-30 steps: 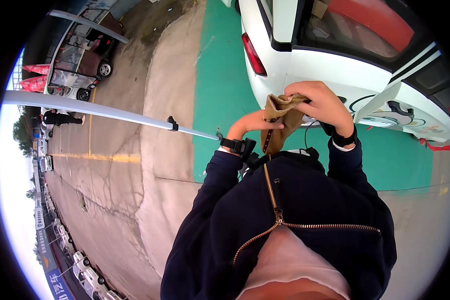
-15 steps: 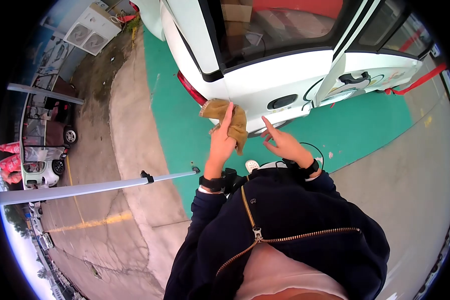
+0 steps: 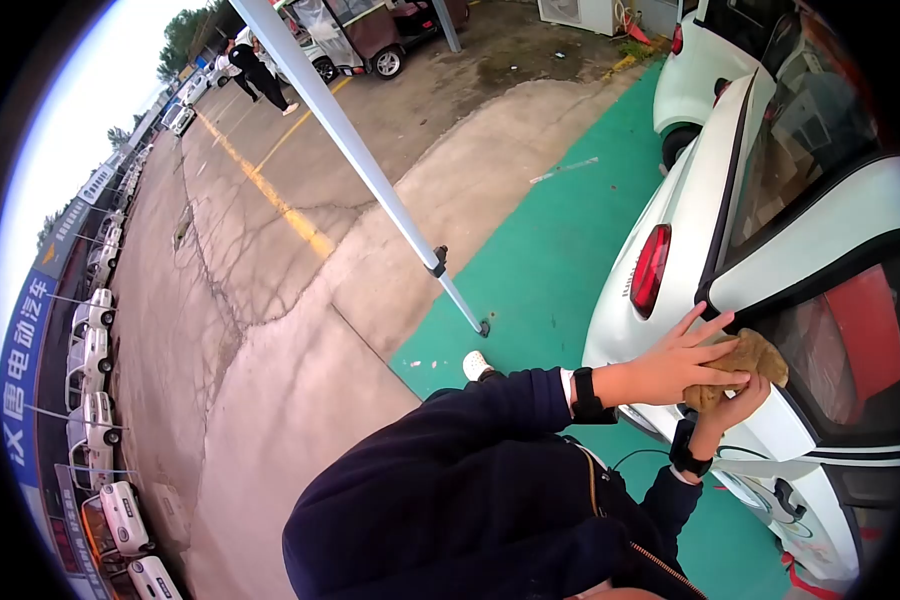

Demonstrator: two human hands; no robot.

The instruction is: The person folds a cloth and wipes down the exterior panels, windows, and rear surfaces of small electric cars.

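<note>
The two hands are together on a bunched brown cloth (image 3: 770, 362), up against the side of the white car (image 3: 625, 320), close to the rear side window. The left hand (image 3: 675, 366) lies over the cloth with its fingers spread, while the right hand (image 3: 735, 404) pinches it from below. From here I can't tell whether the cloth touches the bodywork. Each wrist has a black band, and the sleeves are dark navy.

The car's red tail light (image 3: 650, 271) is just beside the left hand. A white shoe (image 3: 476, 366) shows on the green floor (image 3: 530, 290), near the foot of a slanting pale pole (image 3: 370, 178). Farther off, people (image 3: 255, 72) stand on the cracked pavement, and small white cars (image 3: 92, 350) line up beside a blue sign (image 3: 24, 365).
</note>
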